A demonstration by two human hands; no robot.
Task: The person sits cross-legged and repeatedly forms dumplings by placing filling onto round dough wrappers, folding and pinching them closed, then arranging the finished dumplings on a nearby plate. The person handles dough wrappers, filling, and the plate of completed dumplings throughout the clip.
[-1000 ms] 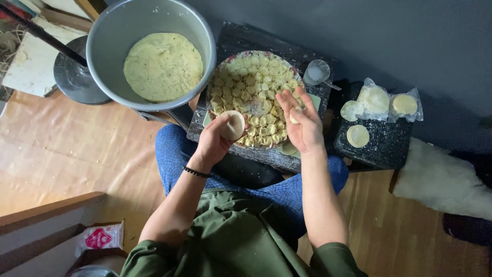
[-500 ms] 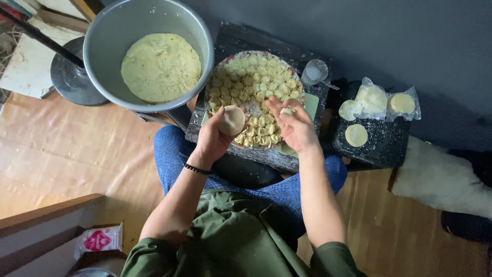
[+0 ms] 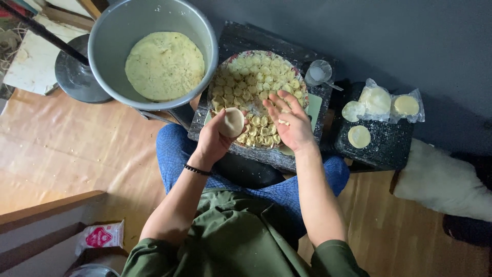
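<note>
My left hand (image 3: 218, 137) holds a round pale dumpling wrapper (image 3: 231, 122) in its palm, at the near edge of a round plate (image 3: 221, 66) packed with several small folded dumplings (image 3: 256, 84). My right hand (image 3: 288, 120) hovers over the plate's near right side with fingers spread and nothing gripped; a light streak lies across its palm. The plate rests on a dark board (image 3: 246, 38) above my knees. A large grey metal bowl (image 3: 110, 38) of pale green-flecked filling (image 3: 164, 65) stands to the left of the plate.
On a second dark board (image 3: 382, 146) to the right lie loose round wrappers (image 3: 359, 136) and bagged wrappers (image 3: 392, 102). A small clear cup (image 3: 318, 72) sits beside the plate. A white furry thing (image 3: 441, 184) lies at the right. A small pink and white packet (image 3: 100, 237) lies bottom left.
My left hand with the wrapper has stayed near the plate's near edge. My right hand has drawn back from the plate toward me and turned palm up with fingers spread.
</note>
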